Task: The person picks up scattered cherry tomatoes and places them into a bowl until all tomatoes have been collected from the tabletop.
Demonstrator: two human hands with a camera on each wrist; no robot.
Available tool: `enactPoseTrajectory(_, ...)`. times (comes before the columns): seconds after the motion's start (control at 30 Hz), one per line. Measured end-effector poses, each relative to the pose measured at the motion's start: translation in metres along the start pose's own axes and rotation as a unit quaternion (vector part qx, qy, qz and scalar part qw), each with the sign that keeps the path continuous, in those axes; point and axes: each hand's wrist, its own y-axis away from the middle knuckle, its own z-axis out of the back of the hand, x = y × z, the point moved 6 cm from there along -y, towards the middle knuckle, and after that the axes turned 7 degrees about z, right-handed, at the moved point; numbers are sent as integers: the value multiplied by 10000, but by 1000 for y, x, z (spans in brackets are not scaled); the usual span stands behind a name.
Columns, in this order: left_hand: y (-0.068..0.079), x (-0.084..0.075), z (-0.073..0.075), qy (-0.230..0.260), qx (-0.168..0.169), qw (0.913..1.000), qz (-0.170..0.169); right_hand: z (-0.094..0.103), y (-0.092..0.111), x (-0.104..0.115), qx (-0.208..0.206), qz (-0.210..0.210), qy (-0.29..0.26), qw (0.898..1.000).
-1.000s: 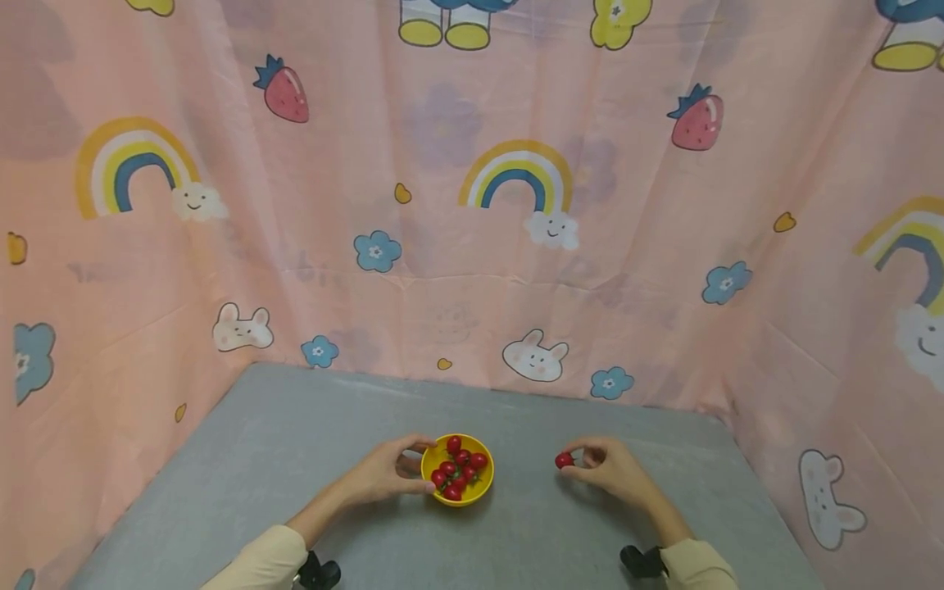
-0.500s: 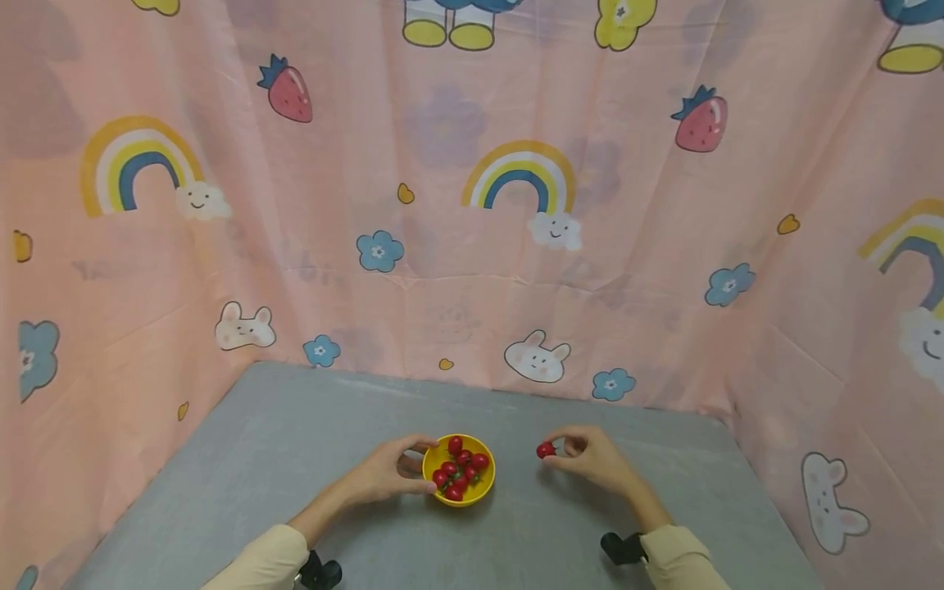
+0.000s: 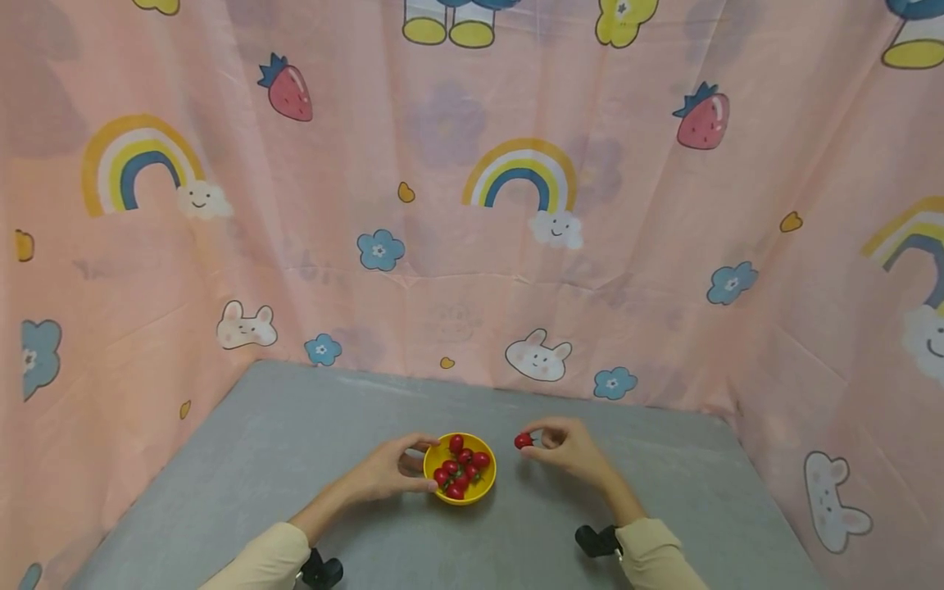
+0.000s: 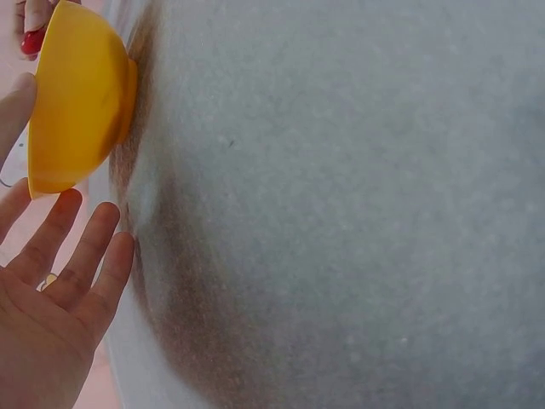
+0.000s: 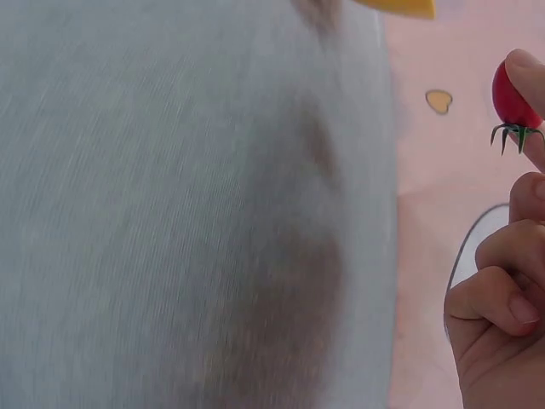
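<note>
A small yellow bowl (image 3: 486,487) stands on the grey table with several red cherry tomatoes (image 3: 465,457) with green stems inside it. My left hand (image 3: 385,472) holds the bowl at its left side, thumb and index finger at the rim. In the left wrist view, the other fingers of my left hand (image 4: 60,281) spread below the bowl (image 4: 81,98). To the right of the bowl, my right hand (image 3: 571,447) pinches one cherry tomato (image 3: 524,441) above the table. The right wrist view shows this tomato (image 5: 513,98) between thumb and finger, its green calyx facing the palm.
The grey table (image 3: 354,410) is bounded by a pink curtain (image 3: 442,311) printed with rainbows, strawberries and rabbits at the back and sides. Black wrist mounts (image 3: 596,541) sit at both cuffs.
My right hand has moved left and slightly away from me, bringing the pinched cherry tomato closer to the bowl. The left hand and bowl have hardly shifted.
</note>
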Motion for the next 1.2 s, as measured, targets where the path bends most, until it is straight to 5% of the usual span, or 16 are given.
enactPoseTrajectory(0.73, 0, -2, 0, -12, 16, 10000, 51, -39, -31, 22, 183, 307, -457, 9983)
enactPoseTrajectory(1.2, 0, -1, 0, 44, 69, 10000, -28, -55, -38, 16, 353, 300, -505, 9976)
